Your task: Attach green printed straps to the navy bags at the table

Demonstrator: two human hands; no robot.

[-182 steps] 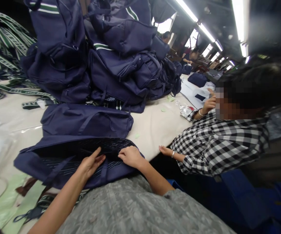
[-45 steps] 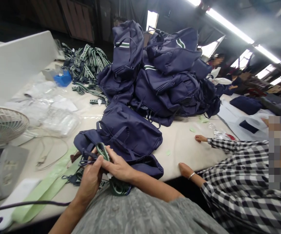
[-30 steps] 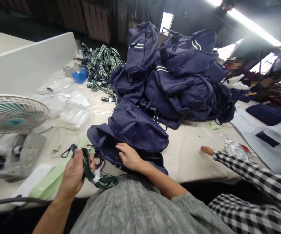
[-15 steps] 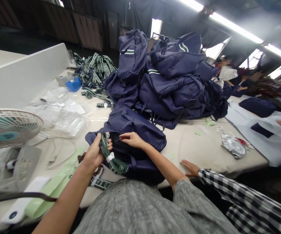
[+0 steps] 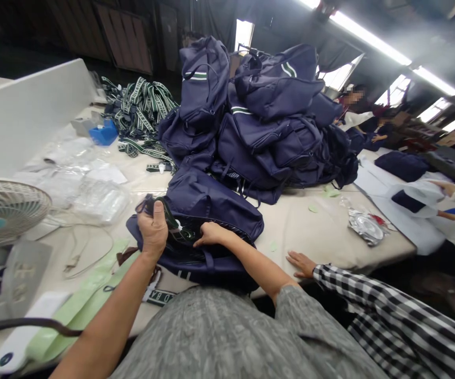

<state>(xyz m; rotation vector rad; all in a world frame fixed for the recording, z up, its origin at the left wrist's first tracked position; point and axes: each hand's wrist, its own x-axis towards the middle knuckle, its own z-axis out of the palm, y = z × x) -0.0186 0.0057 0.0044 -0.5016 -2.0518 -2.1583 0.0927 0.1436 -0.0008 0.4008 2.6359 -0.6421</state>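
Over the open bag, the left hand clasps a strap bundle, lengthwise sloping down rightward; right hand: grip unclear.

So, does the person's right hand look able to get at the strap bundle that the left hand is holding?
Probably yes: the right hand is at the open bag, close to the strap bundle in the left hand, and nothing visible stands between.

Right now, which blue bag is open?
The navy fabric bag nearest the grey shirt: it gapes, with the left hand and right hand at its mouth. The piled bags behind show no such opening.
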